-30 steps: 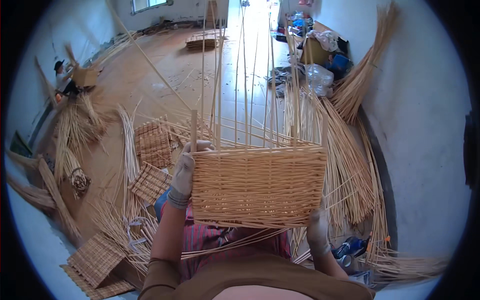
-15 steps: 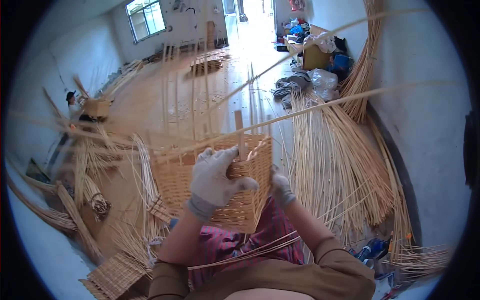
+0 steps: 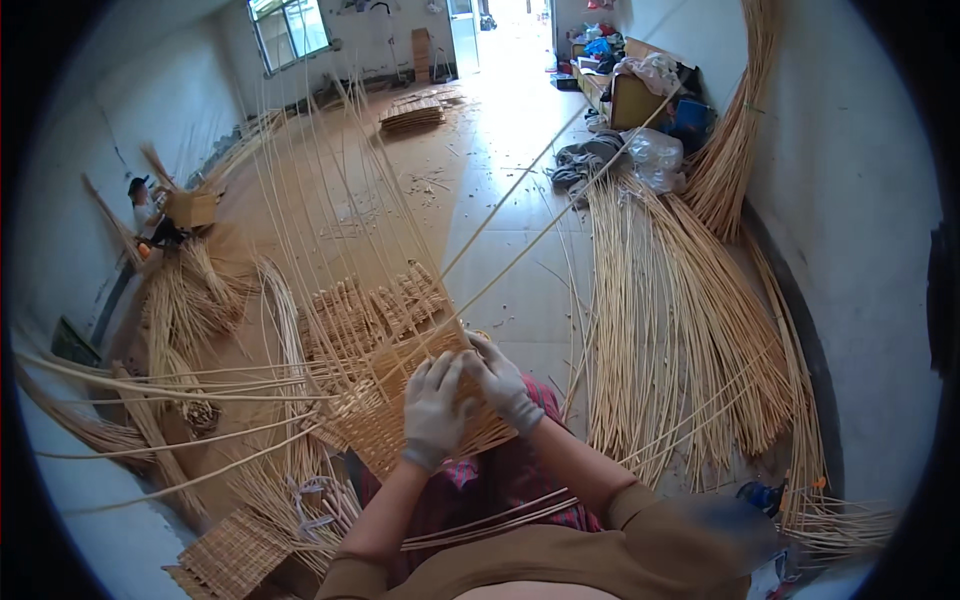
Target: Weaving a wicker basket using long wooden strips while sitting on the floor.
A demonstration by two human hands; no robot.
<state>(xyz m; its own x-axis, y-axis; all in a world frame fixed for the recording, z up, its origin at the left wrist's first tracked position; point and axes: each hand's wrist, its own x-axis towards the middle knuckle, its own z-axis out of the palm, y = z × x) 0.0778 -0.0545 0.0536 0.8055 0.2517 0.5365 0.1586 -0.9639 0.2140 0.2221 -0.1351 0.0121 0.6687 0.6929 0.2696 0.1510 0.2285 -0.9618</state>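
Observation:
A half-woven wicker basket rests tilted above my lap, with long uncut canes sticking out of its edge to the far side and to the left. My left hand, in a pale work glove, lies over the near woven wall with its fingers gripping near the edge. Also gloved, my right hand grips the right corner of the basket, close beside the left. Two canes run from that corner up to the right. Both hands cover part of the weave.
Loose canes lie in a wide spread at right, below a bundle leaning on the wall. Woven panels lie beyond the basket, with a panel stack farther off. A person sits at far left near more canes.
The basket has turned and tilted, its long canes swinging round with it. My right hand has moved from the right side wall to the corner, nearer my left hand.

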